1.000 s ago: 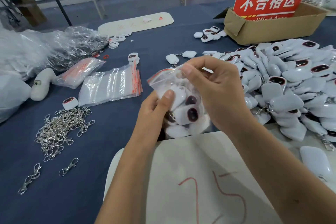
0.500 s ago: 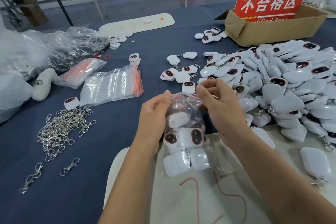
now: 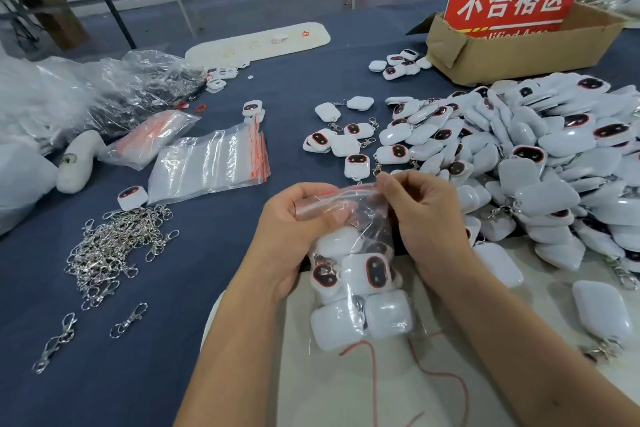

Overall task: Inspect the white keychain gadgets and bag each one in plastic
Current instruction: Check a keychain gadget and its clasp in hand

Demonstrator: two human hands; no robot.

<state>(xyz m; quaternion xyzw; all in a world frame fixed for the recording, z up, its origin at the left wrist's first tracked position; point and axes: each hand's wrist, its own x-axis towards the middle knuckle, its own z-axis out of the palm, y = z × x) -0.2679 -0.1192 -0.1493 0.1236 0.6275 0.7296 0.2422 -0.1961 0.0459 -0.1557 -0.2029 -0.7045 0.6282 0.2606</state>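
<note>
The clear zip-top plastic bag [image 3: 360, 274] of white keychain gadgets is pinched at its red-striped mouth by left hand [image 3: 298, 229] and right hand [image 3: 426, 215], fingers curled, presumably for sealing; contents hang below.

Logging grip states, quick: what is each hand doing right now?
Left hand: pinches the filled zip bag at its top edge.
Right hand: pinches the same edge.
</note>
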